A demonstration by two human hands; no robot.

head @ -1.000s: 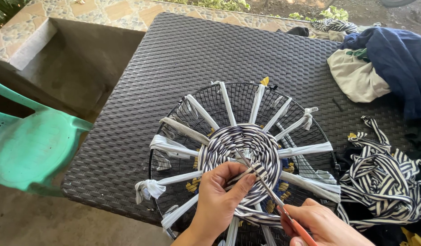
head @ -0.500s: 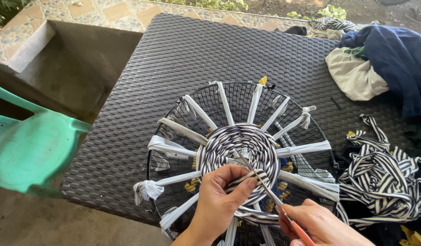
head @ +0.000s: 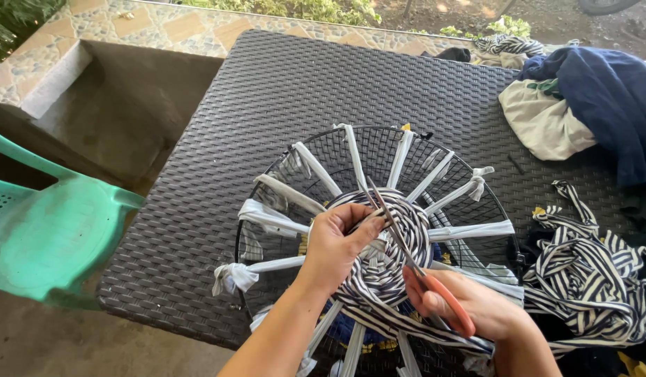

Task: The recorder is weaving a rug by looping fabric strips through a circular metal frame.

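Pinching a strip of the navy-and-white striped woven fabric disc (head: pixel 384 244) between thumb and fingers, your left hand (head: pixel 335 246) rested closed on the left part of the spiral, at the middle of the round black wire frame (head: pixel 379 241). Your right hand (head: pixel 470 306) was wrapped around the orange handles of a pair of slim metal scissors (head: pixel 407 255), and the blades ran up and to the left across the disc, their tips lying just above your left fingers; I could not tell whether the blades were parted or together. White fabric strips (head: pixel 470 230) fanned out from the disc like spokes and were knotted to the frame's rim, one knot (head: pixel 229 277) hanging at the lower left of the frame. The frame lay on the dark woven-pattern table (head: pixel 281 91), close to its near edge and towards its right side. A loose heap of striped fabric strips (head: pixel 588 279) sat near the table's right edge, just beside the frame. A dark blue garment (head: pixel 602 98) and a cream cloth (head: pixel 543 126), touching each other, were piled at the far right corner. A turquoise plastic chair (head: pixel 50 230) stood off the table's left edge, well apart from your hands.
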